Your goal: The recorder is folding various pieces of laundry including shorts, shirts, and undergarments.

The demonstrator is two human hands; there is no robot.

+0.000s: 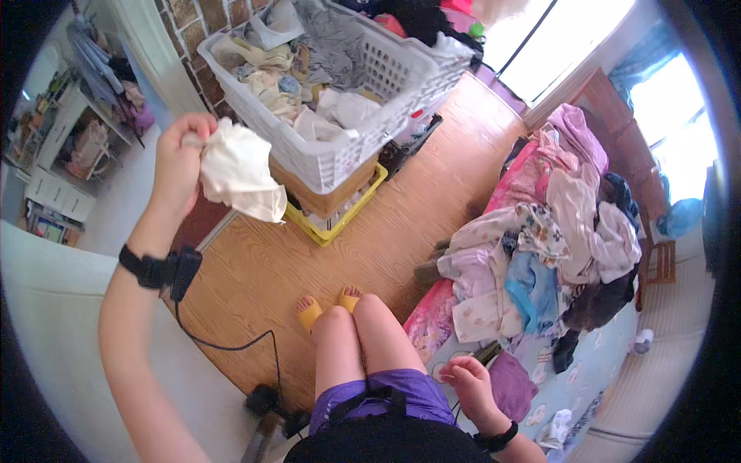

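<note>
My left hand (178,165) is raised at the left and grips a crumpled cream-white cloth garment (240,173) by its upper edge. The cloth hangs just in front of a white plastic laundry basket (324,168) with perforated walls. Inside the basket lie cream and white garments (269,87) and a grey crumpled cloth (336,46). My right hand (468,385) is low beside my thigh with loosely bent fingers, and nothing shows in it. Just right of it, a folded purple cloth (514,386) rests on the light-blue patterned bed cover (541,370).
A heap of mixed clothes (538,243) covers much of the bed at right. The basket stands on a cardboard box (324,194) in a yellow crate (327,234). A black cable (231,348) trails from my left wrist device. Wood-look floor (255,272) extends around my feet.
</note>
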